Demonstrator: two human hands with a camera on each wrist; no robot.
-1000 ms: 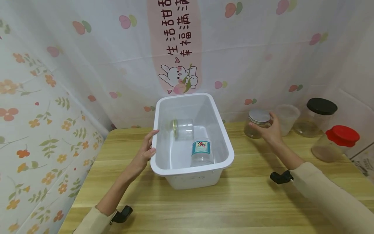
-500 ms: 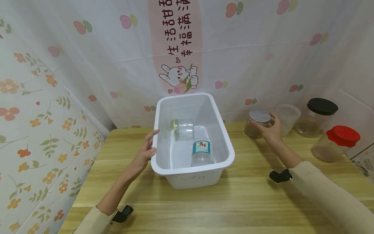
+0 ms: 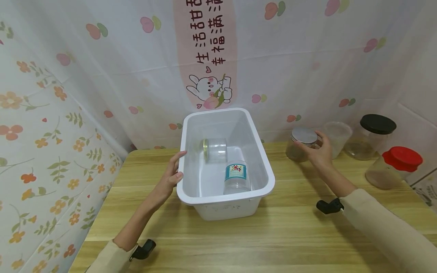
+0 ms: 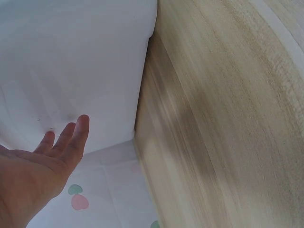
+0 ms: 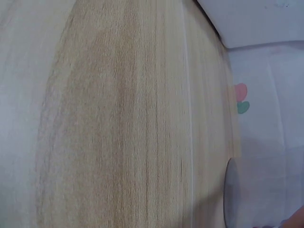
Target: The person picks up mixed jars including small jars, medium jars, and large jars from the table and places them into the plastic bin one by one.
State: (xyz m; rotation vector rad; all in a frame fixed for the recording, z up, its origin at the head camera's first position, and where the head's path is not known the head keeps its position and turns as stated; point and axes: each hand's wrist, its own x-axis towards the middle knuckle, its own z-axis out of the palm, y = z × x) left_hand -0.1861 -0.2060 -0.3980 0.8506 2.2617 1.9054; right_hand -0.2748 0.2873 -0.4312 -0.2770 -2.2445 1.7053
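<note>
While the silver-lidded clear cylindrical jar (image 3: 295,152) stood upright on the pale wood-grain surface (image 3: 290,227), the right hand (image 3: 322,151) gripped it near the top, thumb and fingers on opposite sides. An even, level hold seemed wise, avoiding the frosted plastic cup (image 3: 340,133) close by. Farther left, the white rectangular plastic tub (image 3: 269,183) contained a gold-lidded clear jar (image 3: 216,151) on its side and a teal-labelled clear container (image 3: 236,177); the left hand (image 3: 169,177), fingers extended and unclenched, touched the tub.
</note>
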